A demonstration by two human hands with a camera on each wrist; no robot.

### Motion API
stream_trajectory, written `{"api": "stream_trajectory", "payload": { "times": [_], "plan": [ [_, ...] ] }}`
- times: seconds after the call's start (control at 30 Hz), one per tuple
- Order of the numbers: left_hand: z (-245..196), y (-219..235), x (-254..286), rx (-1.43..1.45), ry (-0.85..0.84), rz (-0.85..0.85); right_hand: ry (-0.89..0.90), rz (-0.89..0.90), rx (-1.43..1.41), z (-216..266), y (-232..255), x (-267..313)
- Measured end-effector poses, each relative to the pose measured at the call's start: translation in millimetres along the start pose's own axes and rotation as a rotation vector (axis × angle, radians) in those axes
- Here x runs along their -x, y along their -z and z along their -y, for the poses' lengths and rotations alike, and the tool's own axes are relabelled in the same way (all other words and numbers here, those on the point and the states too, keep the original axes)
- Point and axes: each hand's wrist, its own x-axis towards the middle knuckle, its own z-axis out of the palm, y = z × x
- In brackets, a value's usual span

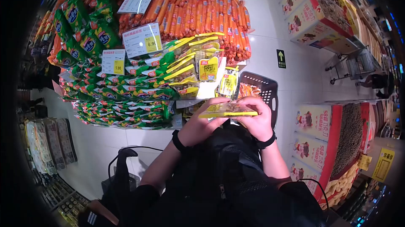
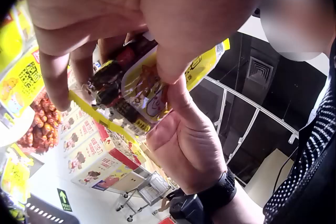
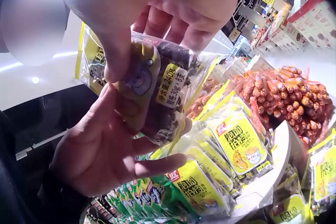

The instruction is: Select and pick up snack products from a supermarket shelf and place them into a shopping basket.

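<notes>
Two hands hold one flat yellow snack packet (image 1: 228,109) level in front of the person's chest, just short of a heaped display stand (image 1: 211,90). The left hand (image 1: 202,123) has its grip clamped on the packet's left end, thumb above and fingers below; the right hand (image 1: 256,119) pinches the right end the same way. The packet is glossy plastic film with a clear window over dark, lumpy pieces inside, a cartoon face and printed weight on its label, as the right wrist view shows (image 3: 152,90). Beyond the packet, a dark plastic shopping basket (image 1: 263,87) with a perforated wall sits beside the stand and holds orange-red goods. On the stand lie more yellow packets (image 1: 206,64), stacked green packets (image 1: 122,100) and a mound of orange-red sausage sticks (image 1: 202,12), with white price cards (image 1: 142,39) propped among them. To the right of the basket stand open red cartons (image 1: 333,138).
</notes>
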Motion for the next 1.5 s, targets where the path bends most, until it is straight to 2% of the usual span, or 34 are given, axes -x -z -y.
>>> {"api": "stream_trajectory", "payload": {
  "times": [0.1,0.33,0.43,0.53,0.63,0.77,0.83,0.87,0.93,1.03,1.2,1.5],
  "plan": [
    [-2,-12,-4,0.243,0.084,-0.014,0.068,0.014,0.041,0,12,0],
    [-9,-17,-8,0.236,0.019,-0.040,0.160,0.095,-0.073,0,22,-3],
    [-11,-15,-3,0.232,0.045,-0.069,0.181,0.164,-0.105,2,22,-6],
    [-15,-16,-3,0.298,0.008,-0.104,0.109,0.215,-0.186,-3,20,-4],
    [-15,-9,-2,0.093,-0.023,-0.100,0.113,0.233,-0.176,-7,11,-7],
    [-32,0,3,0.115,0.093,-0.105,-0.008,0.245,-0.243,11,-2,-8],
    [-30,0,8,0.189,0.161,-0.109,0.138,0.263,-0.060,17,-7,-14],
    [-28,0,11,0.154,0.136,-0.127,0.211,0.271,0.031,19,-9,-16],
    [-19,0,14,0.085,0.083,-0.162,0.150,0.299,0.061,18,-14,-14],
    [-12,1,19,0.143,0.074,-0.179,0.108,0.338,0.084,17,-21,-15],
    [-12,7,28,0.187,0.127,-0.172,0.064,0.362,0.012,10,-32,-13],
    [-2,23,36,0.234,0.056,-0.117,0.190,0.356,0.243,18,-46,-16]
  ]
}}
